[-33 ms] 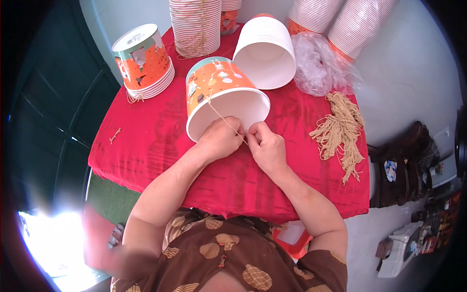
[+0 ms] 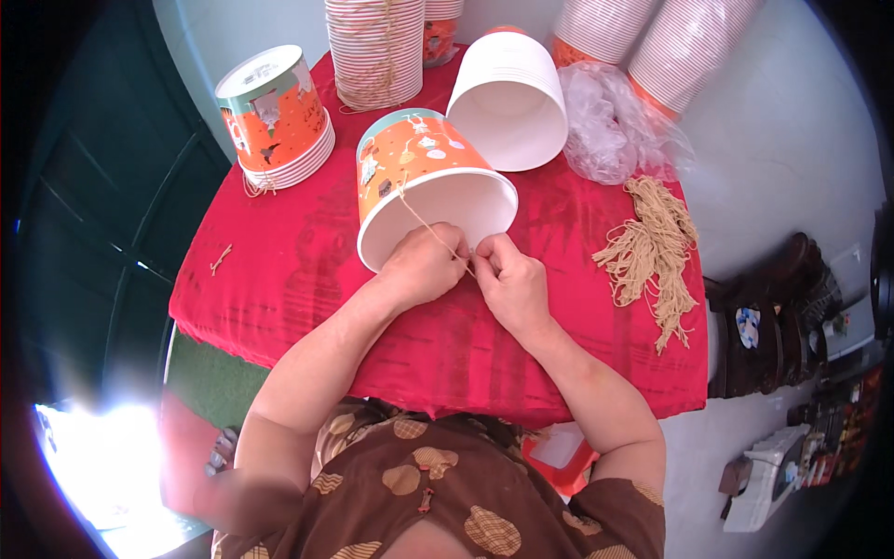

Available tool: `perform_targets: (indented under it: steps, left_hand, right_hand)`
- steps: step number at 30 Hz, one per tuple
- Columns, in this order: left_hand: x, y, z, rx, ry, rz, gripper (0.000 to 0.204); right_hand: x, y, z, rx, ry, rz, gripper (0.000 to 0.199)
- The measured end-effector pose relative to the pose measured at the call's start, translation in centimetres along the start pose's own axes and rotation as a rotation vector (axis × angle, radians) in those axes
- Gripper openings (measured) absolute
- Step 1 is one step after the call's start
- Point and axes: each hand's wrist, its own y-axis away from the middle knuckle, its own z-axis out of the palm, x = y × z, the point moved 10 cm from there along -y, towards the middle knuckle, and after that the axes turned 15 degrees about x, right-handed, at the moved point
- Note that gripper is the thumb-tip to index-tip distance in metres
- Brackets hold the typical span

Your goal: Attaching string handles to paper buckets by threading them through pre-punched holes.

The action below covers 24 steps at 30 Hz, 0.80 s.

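An orange paper bucket (image 2: 430,149) with a pale green base band and printed figures lies tilted on its side, its white mouth facing me. A thin tan string (image 2: 416,212) comes from its wall near the rim and runs across the fingers of my left hand (image 2: 426,265). That hand is closed at the lower rim, pinching the string, its fingertips partly hidden. Close beside it, my right hand (image 2: 514,284) pinches the string between thumb and forefinger just outside the mouth. The fingertips of both hands nearly meet.
Behind stands a white-sided bucket (image 2: 510,107) on its side. Stacked buckets (image 2: 277,126) stand left, taller stacks (image 2: 377,51) at the back. Crumpled clear plastic (image 2: 610,126) and a bundle of tan strings (image 2: 656,247) lie right on the red cloth (image 2: 298,307). A string scrap (image 2: 221,260) lies left.
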Motion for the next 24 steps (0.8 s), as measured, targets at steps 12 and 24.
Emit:
perform_targets:
  steps: [12, 24]
  left_hand:
    - [-1.3, -0.5, 0.4, -0.018, 0.075, -0.093, 0.012]
    - [-0.9, -0.4, 0.5, -0.060, 0.080, -0.120, 0.011]
  right_hand:
    - [-2.6, 0.3, -0.4, 0.045, 0.064, -0.280, 0.003]
    - [-3.4, 0.7, -0.1, 0.032, 0.165, -0.447, 0.007]
